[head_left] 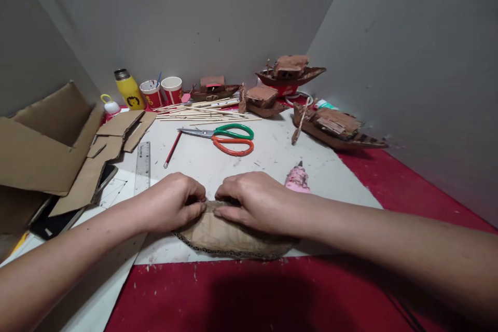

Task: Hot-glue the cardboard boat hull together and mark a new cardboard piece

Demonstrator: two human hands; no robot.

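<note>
A curved brown cardboard piece (229,238) lies on the white board (334,176) near the front edge. My left hand (173,202) is closed over its left end, fingers curled down onto it. My right hand (254,201) presses on its upper middle, fingers bent and pinching the top edge. The two hands almost touch. Just behind my right hand lies a pink glue gun (298,179).
Green-and-orange scissors (225,137), a red pencil (172,149) and a metal ruler (142,163) lie further back. Wooden sticks (202,111), two paper cups (161,91), a yellow bottle (129,89) and several cardboard boat models (336,127) line the back. Cardboard sheets (46,150) lie left.
</note>
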